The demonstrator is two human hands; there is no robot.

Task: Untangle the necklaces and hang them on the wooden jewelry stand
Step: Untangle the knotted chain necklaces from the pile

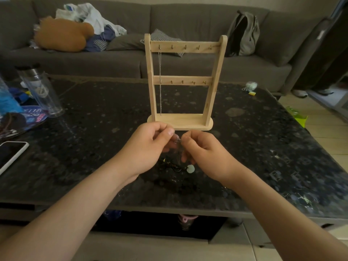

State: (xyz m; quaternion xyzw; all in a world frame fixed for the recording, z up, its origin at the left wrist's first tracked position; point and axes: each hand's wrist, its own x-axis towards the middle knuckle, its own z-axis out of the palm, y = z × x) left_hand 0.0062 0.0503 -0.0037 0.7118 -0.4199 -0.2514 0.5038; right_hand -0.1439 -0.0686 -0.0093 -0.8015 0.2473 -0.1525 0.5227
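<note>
Here, left hand (148, 146), right hand (205, 153) pinching necklace (177, 141), chain (160, 72) on stand (184, 125)

A: Where are the hands?
B: Both bare forearms reach in from below and converge; the left hand (150, 146) and the right hand (205, 155) meet in front, nearly touching.
A: Fingers?
B: Curled on both. The left thumb and forefinger pinch a fine chain (177, 141) at their tips; the right thumb and forefinger pinch it just beside them.
A: Wrists?
B: Roughly straight, backs of the hands turned up, the right hand slightly nearer the body
</note>
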